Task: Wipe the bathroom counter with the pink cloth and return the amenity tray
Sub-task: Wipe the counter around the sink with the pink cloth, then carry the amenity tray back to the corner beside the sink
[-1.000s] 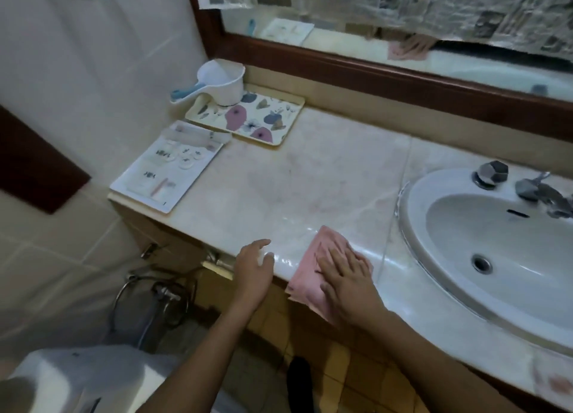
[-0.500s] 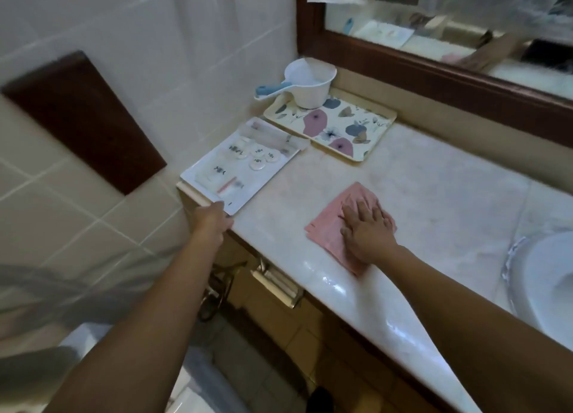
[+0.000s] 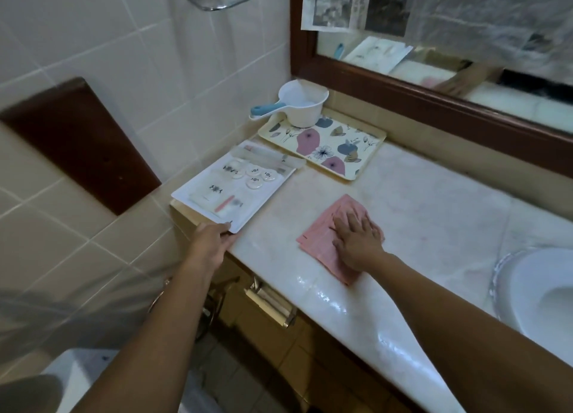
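At the near left corner of the counter [image 3: 418, 201], the left hand [image 3: 214, 242] grasps the near edge of the white amenity tray [image 3: 198, 195]; the thumb lies on top of the rim and the other fingers are hidden under it. The tray sits at an angle on the left end of the counter, and its near corner reaches over the counter edge. On it lie some small round white items, flat white packets and long clear wrapped pieces along its far side; the prints on them are too small to read.

To the right of the tray, the right hand [image 3: 356, 239] rests flat with open, spread fingers on the pink cloth [image 3: 322, 242], pressing it on the marble surface, not gripping it. The cloth is folded and lies near the front edge of the counter, apart from the tray.

Farther back, beside the wall, a floral tray [image 3: 341, 152] lies just behind the amenity tray. A white dipper [image 3: 302, 107] with a blue handle stands on its far left corner. At the right edge the white sink [image 3: 527, 285] shows in part. Above the counter, the mirror [image 3: 434, 62] in a dark wooden frame has newspaper over its glass.
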Demonstrator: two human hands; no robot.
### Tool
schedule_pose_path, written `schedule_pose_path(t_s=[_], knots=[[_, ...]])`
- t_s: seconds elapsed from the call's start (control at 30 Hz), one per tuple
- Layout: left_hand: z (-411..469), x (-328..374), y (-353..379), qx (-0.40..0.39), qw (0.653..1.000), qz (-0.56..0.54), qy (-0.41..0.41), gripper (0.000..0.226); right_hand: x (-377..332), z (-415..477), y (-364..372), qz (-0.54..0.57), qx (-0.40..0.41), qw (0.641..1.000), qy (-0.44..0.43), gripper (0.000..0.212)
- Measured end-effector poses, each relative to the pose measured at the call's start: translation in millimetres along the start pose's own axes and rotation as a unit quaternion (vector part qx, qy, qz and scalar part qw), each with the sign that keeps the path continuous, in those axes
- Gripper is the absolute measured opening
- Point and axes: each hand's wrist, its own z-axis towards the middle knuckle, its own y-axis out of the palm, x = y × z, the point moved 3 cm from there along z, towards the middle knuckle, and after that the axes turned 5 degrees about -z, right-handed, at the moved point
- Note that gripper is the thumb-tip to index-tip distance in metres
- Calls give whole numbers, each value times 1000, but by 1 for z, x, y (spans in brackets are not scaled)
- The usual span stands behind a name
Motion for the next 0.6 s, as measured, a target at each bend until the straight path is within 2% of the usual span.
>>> schedule_pose_path(t_s=[0.07,0.13,0.27,0.33,0.43,0.5,0.6], knots=[[-19,-5,-2,-3,1000,10,12,20,5,-5,-22,28,-27,999,-29,66],[-44,-8,-6,-1,999,26,24,17,10,-20,-45,83,-36,994,-54,59],[-86,-16,-14,-39,996,68,34,16,30,-59,-58,247,78,966,-12,45],[-108,-24,-11,-71,993,82,33,17,41,-83,-44,311,89,946,7,40],[-140,-40,7,-131,985,112,24,17,68,-126,-28,436,96,893,50,27],[-161,-53,25,-182,974,131,14,16,96,-160,-20,536,113,832,88,22],[-190,-73,58,-262,953,153,-3,22,154,-213,-7,625,156,748,159,27]])
